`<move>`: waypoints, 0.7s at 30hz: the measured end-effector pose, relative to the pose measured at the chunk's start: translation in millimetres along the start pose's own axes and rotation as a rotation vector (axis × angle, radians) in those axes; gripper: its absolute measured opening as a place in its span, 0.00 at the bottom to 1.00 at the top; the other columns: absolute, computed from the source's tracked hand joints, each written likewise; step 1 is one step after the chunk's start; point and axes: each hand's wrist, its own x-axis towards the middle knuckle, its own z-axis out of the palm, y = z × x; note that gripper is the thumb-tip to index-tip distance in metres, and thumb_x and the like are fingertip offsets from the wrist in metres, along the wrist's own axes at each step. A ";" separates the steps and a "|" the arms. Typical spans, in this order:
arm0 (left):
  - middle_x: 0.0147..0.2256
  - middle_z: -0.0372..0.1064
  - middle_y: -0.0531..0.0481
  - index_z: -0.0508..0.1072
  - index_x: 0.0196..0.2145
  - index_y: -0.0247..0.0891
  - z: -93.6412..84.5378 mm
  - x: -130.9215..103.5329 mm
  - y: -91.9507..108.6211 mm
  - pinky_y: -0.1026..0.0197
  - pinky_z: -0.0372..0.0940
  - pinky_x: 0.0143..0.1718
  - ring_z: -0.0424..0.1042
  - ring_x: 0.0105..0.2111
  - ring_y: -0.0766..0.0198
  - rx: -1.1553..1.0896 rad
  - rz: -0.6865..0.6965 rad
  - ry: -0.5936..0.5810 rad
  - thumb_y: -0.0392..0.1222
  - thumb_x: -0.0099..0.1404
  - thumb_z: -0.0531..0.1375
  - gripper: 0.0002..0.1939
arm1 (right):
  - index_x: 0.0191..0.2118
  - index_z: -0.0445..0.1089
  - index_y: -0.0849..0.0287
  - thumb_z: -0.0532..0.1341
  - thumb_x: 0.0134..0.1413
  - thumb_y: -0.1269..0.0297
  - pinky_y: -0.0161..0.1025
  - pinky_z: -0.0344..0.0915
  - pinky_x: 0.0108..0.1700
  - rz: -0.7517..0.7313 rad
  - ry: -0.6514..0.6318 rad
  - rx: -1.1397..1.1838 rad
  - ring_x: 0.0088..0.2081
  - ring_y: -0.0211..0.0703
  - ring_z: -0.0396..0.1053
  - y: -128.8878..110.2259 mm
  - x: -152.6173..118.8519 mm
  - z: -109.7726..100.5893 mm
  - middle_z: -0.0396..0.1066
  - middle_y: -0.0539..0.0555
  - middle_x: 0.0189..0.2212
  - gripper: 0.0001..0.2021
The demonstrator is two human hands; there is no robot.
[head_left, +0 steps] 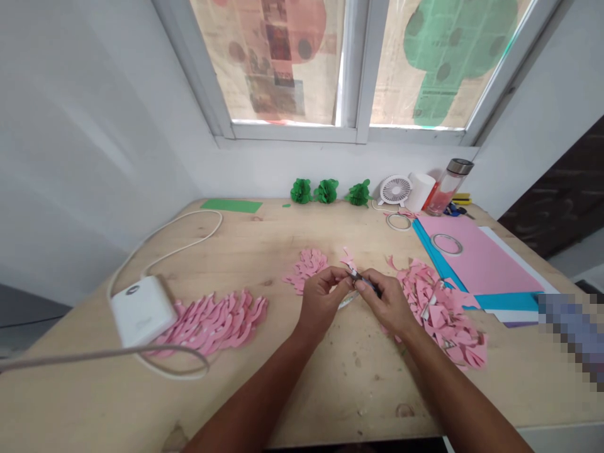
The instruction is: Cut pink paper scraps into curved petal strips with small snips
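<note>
My left hand [325, 296] is closed in a pinch, its thumb and forefinger meeting the tip of a thin dark tool. What else those fingers hold is too small to make out. My right hand [384, 299] grips this dark tool [371, 285], whose kind is unclear. Just beyond the fingertips are small pink paper pieces [348, 259]. Under the hands, partly hidden, lies a pale ring [348, 302]. A small fan of pink paper petals [304, 270] spreads left of my left hand, and a heap of pink paper scraps [436, 308] lies beside my right.
More pink petals [221, 324] lie at left by a white power box [144, 308] with a looping cable. Green paper balls [325, 191], a small fan [396, 190] and a bottle [450, 187] line the back. Coloured sheets [491, 258] lie at right.
</note>
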 end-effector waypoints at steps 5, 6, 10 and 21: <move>0.28 0.70 0.50 0.71 0.26 0.35 -2.0 -1.1 -3.4 0.62 0.63 0.37 0.68 0.32 0.64 0.098 0.028 -0.010 0.39 0.54 0.61 0.05 | 0.31 0.68 0.61 0.52 0.56 0.56 0.31 0.54 0.27 -0.022 0.000 -0.040 0.26 0.35 0.62 -2.6 -0.1 -0.9 0.65 0.49 0.23 0.14; 0.28 0.70 0.50 0.71 0.27 0.35 -2.1 -1.5 -3.4 0.61 0.63 0.38 0.68 0.32 0.64 0.118 0.032 -0.012 0.39 0.54 0.60 0.05 | 0.32 0.68 0.61 0.52 0.56 0.57 0.31 0.55 0.27 -0.026 0.002 -0.052 0.26 0.36 0.62 -3.1 -0.1 -1.1 0.66 0.49 0.23 0.14; 0.28 0.70 0.50 0.72 0.27 0.35 -2.1 -2.7 -2.4 0.61 0.63 0.37 0.68 0.32 0.63 0.184 0.043 -0.020 0.40 0.55 0.60 0.05 | 0.33 0.69 0.61 0.52 0.56 0.56 0.32 0.56 0.28 -0.043 0.016 -0.106 0.26 0.36 0.64 -3.3 -0.7 -1.5 0.67 0.50 0.24 0.14; 0.28 0.71 0.50 0.72 0.27 0.36 -3.1 -1.9 2.0 0.61 0.63 0.37 0.69 0.32 0.63 0.279 0.052 -0.046 0.41 0.55 0.58 0.06 | 0.35 0.69 0.61 0.51 0.56 0.56 0.32 0.56 0.29 -0.067 -0.005 -0.160 0.27 0.36 0.64 -1.8 -0.9 -3.3 0.68 0.50 0.25 0.15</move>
